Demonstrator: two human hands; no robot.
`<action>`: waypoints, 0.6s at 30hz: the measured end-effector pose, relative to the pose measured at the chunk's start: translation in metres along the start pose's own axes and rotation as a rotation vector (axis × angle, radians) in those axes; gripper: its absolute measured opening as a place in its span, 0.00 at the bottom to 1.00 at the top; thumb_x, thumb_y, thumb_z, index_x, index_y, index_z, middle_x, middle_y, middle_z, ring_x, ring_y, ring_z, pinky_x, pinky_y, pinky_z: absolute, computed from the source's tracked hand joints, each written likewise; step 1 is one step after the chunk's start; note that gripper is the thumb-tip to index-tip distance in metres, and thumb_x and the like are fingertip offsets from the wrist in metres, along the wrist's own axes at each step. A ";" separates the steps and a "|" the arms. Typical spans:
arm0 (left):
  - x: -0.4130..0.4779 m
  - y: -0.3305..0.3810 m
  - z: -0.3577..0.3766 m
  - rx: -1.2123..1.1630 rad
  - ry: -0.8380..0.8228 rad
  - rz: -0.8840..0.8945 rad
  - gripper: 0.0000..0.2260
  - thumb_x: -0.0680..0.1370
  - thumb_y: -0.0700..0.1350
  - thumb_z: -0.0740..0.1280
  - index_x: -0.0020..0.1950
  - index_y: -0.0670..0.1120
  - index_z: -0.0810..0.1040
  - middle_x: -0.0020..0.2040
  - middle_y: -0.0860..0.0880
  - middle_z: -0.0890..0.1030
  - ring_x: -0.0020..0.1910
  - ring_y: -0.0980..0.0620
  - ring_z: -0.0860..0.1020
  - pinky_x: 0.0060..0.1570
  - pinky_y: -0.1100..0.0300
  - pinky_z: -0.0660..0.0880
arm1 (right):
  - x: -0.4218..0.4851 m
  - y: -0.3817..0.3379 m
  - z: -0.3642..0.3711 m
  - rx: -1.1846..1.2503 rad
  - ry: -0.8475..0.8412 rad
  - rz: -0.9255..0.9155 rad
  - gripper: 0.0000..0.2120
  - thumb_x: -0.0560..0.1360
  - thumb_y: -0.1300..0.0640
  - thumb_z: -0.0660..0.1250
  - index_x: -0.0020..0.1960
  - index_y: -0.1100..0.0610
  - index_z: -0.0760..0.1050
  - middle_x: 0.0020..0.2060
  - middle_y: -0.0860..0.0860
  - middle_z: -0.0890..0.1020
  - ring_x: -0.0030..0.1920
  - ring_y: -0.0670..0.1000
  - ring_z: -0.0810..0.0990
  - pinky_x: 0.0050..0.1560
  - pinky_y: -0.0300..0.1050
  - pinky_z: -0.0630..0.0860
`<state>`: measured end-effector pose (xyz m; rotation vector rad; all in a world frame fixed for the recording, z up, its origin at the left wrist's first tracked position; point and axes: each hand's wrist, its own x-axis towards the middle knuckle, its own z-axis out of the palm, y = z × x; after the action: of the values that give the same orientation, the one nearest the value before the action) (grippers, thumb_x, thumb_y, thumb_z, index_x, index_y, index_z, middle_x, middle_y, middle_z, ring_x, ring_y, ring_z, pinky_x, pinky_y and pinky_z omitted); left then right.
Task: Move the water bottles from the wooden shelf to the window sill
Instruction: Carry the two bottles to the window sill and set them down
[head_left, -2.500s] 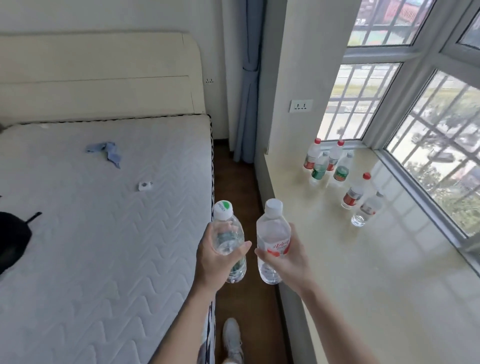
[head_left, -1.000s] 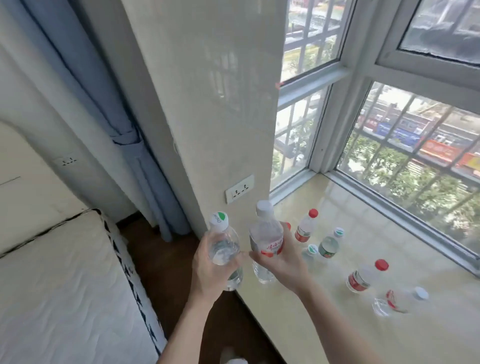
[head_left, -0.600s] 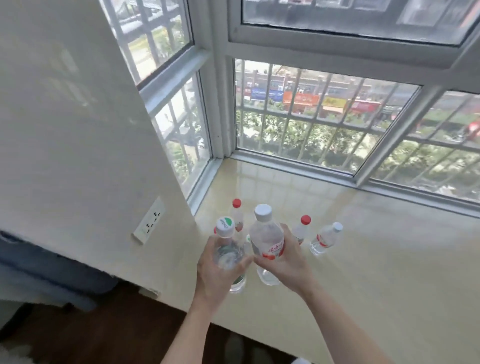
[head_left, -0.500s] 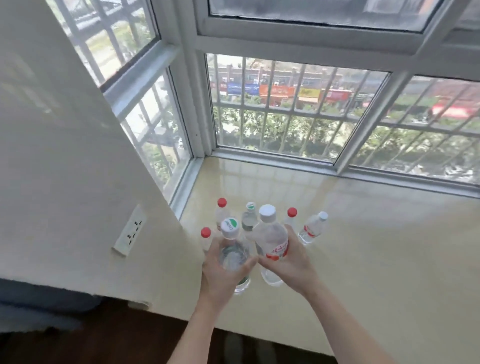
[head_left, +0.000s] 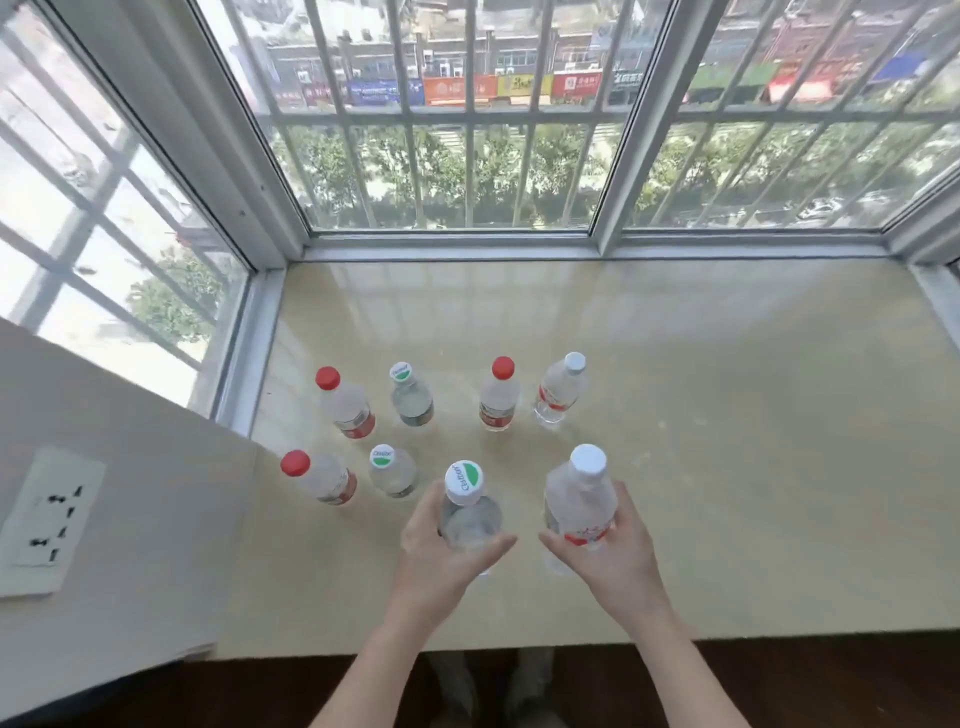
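My left hand (head_left: 441, 561) grips a clear green-and-white-capped bottle (head_left: 467, 506) upright over the beige window sill (head_left: 727, 441). My right hand (head_left: 608, 561) grips a taller white-capped bottle with a red label (head_left: 579, 499) just to its right. Whether either bottle's base touches the sill is hidden by my hands. Several other bottles stand on the sill beyond: a red-capped bottle (head_left: 345, 402), a green-capped bottle (head_left: 410, 397), a second red-capped bottle (head_left: 498, 397), a white-capped bottle (head_left: 558, 392), a near red-capped bottle (head_left: 319, 478) and a near green-capped bottle (head_left: 392, 467).
Barred windows (head_left: 467, 130) close the sill at the back and left. A wall with a socket plate (head_left: 49, 519) borders the left. Dark wooden floor (head_left: 779, 686) lies below the sill's front edge. The sill's right part holds no objects.
The view has turned from the bed to straight over the sill. Both hands have carried their bottles forward and lower, close behind the standing group.
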<state>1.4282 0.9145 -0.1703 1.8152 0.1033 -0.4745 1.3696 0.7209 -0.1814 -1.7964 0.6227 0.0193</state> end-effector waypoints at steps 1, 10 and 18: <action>0.009 -0.009 0.006 0.004 -0.002 -0.014 0.22 0.63 0.45 0.83 0.51 0.55 0.77 0.46 0.63 0.81 0.47 0.65 0.79 0.46 0.74 0.73 | 0.007 0.011 0.000 -0.007 0.005 0.014 0.28 0.58 0.43 0.80 0.54 0.43 0.73 0.48 0.43 0.82 0.49 0.46 0.82 0.52 0.53 0.81; 0.091 -0.085 0.047 0.034 0.013 -0.100 0.25 0.63 0.47 0.82 0.53 0.62 0.76 0.48 0.64 0.82 0.51 0.65 0.79 0.48 0.70 0.74 | 0.100 0.095 0.019 -0.066 -0.025 0.076 0.35 0.55 0.41 0.79 0.58 0.39 0.68 0.52 0.41 0.81 0.54 0.51 0.83 0.57 0.56 0.80; 0.142 -0.110 0.058 0.076 0.095 -0.047 0.29 0.59 0.54 0.81 0.57 0.53 0.77 0.50 0.57 0.82 0.53 0.56 0.81 0.55 0.56 0.78 | 0.159 0.118 0.034 -0.135 -0.037 -0.110 0.32 0.63 0.56 0.83 0.59 0.44 0.68 0.52 0.41 0.79 0.55 0.50 0.80 0.58 0.50 0.78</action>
<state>1.5084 0.8684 -0.3352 1.9135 0.1956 -0.4302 1.4666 0.6666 -0.3484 -1.9543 0.5053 0.0202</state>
